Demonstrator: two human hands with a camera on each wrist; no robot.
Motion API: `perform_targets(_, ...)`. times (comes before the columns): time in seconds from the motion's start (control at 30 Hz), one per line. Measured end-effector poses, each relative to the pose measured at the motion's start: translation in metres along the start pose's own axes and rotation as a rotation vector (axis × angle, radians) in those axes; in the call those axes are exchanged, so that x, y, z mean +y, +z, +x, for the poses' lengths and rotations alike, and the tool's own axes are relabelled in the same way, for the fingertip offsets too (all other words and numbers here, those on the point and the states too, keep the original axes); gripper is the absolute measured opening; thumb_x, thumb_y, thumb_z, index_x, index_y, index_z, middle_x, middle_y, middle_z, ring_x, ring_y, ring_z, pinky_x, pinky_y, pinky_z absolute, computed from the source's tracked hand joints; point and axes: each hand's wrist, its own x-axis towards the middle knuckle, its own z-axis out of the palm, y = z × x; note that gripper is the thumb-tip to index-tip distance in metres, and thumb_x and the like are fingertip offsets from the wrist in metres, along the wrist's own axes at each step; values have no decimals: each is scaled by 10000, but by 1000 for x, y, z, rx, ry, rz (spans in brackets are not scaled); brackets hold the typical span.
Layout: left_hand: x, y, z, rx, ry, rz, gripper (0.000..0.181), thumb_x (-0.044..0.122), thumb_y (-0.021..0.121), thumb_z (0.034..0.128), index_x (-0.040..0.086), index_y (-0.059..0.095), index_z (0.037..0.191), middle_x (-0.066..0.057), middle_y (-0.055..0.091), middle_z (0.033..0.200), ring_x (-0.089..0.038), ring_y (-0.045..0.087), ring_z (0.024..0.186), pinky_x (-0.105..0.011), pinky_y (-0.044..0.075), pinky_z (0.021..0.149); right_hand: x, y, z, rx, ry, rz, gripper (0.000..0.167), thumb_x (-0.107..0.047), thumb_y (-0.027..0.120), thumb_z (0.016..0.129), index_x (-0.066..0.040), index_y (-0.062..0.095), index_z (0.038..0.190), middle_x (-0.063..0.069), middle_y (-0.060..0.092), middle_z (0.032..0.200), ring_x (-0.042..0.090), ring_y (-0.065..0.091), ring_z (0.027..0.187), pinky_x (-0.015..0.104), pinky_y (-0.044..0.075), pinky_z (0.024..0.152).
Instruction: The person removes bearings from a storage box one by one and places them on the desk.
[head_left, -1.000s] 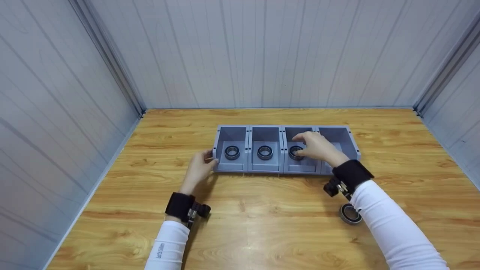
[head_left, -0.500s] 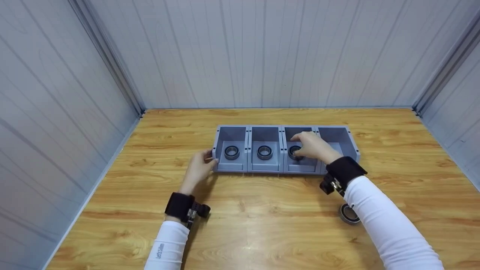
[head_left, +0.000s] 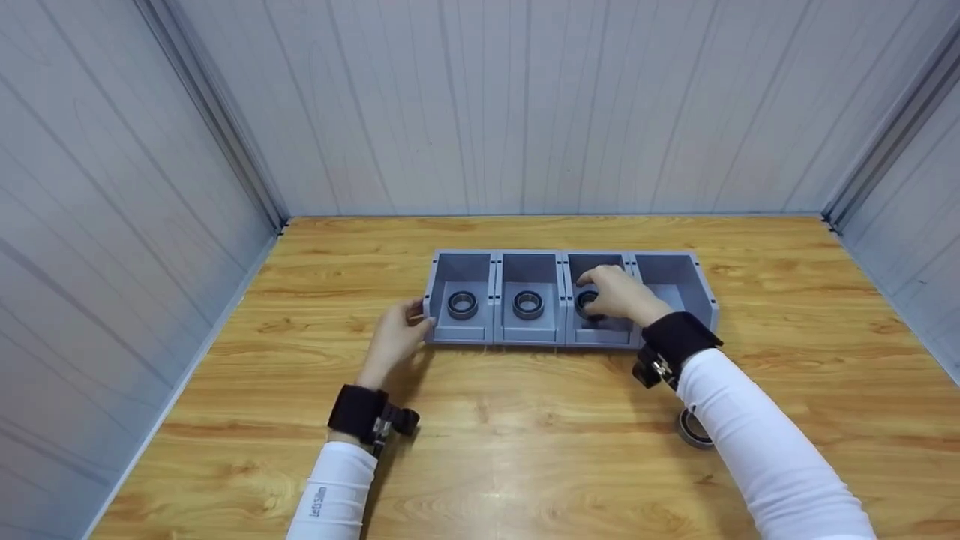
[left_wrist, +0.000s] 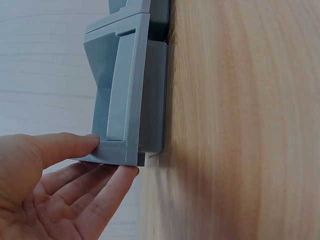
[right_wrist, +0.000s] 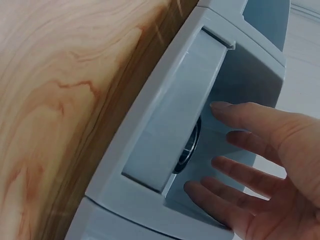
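A row of grey plastic storage bins stands on the table. The left hand grips the outer wall of the leftmost bin, thumb inside and fingers outside, as the left wrist view shows. Flat bearings lie in the first bin and the second bin. Over the third bin hovers the right hand, its fingers spread and loosely bent. Beneath them a bearing sits on that bin's floor, partly hidden by the front lip in the right wrist view; the fingertips appear apart from it.
Another bearing lies on the wooden table, partly covered by the right sleeve. No bearing shows in the rightmost bin. Panelled walls enclose the table at the back and both sides.
The right hand and forearm have shifted slightly left over the third bin, and the sleeve hides more of the loose bearing. The left hand keeps its grip in place.
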Motion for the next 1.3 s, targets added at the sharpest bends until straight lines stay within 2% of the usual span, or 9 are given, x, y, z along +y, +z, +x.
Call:
perform_targets(0.23, 0, -1, -1, 4, -6, 7, 481, 10, 603, 974, -131, 495, 1422, -328, 590, 1407, -431, 600, 1324, -458, 526, 1134, -2, 2, 4, -34, 14, -28, 525, -26, 644, 884, 115, 556, 1382, 326, 579, 1418, 475, 543, 1338, 567, 512, 1100)
perform_targets(0.57, 1, -1, 0, 11, 4, -5, 466, -4, 604, 965, -141, 512, 1401, -338, 599, 1389, -439, 611, 1306, -454, 543, 1114, -2, 7, 12, -58, 54, -58, 601, -44, 701, 843, 113, 538, 1401, 330, 580, 1416, 484, 550, 1335, 579, 493, 1133)
perform_targets(0.77, 0, -2, -1, -6, -15, 7, 483, 17, 601, 978, -135, 491, 1423, -331, 586, 1409, -431, 599, 1326, -452, 533, 1126, -2, 7, 14, -65, 54, -82, 583, -68, 735, 818, 89, 586, 1360, 313, 636, 1345, 496, 593, 1274, 593, 524, 1089)
perform_targets(1.0, 2, -1, -1, -5, -14, -11, 498, 18, 601, 975, -131, 479, 1434, -326, 575, 1426, -429, 595, 1333, -447, 528, 1133, -2, 9, 15, -61, 57, -84, 530, -57, 730, 815, 78, 620, 1315, 293, 677, 1277, 481, 628, 1217, 592, 549, 1045)
perform_targets(1.3, 0, 0, -1, 0, -22, -8, 488, 20, 599, 978, -116, 488, 1434, -315, 588, 1416, -421, 598, 1328, -451, 527, 1135, -1, 12, 16, -52, 49, -71, 317, -37, 713, 829, 66, 687, 1129, 263, 729, 1122, 456, 676, 1103, 589, 575, 980)
